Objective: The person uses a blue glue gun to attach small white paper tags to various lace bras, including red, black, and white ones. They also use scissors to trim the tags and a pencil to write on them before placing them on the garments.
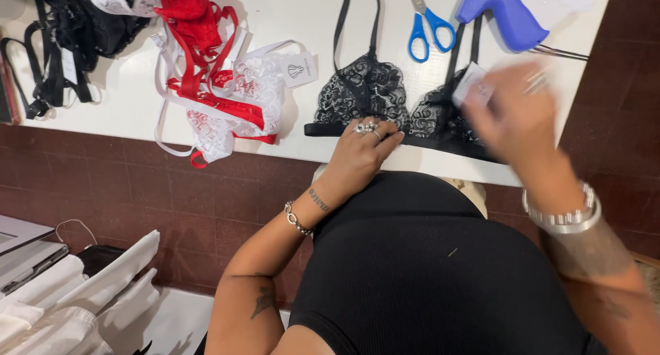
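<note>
Black lace bra (385,94): lies flat on the white table (137,101), cups toward the near edge, straps running away toward the far side. Left hand (361,152): rests palm down on the lower band of the left cup, fingers close together and extended, rings on several fingers, chain bracelet at the wrist; it presses the fabric rather than gripping it. Right hand (515,118): blurred by motion, over the right cup, fingers curled about a small white tag (469,83) pinched at its edge; how firmly it closes cannot be told. Wide silver bracelet on that wrist. Blue-handled scissors (426,25): just beyond the bra, between its straps, blades pointing away. Blue tagging gun (505,8): at the far right of the table, near the scissors. Red and white lace garments (220,87): heaped left of the bra, one carrying a white paper tag. Black garments (69,32): piled at the far left corner. Folded white cloth (82,293): lower left, off the table.
</note>
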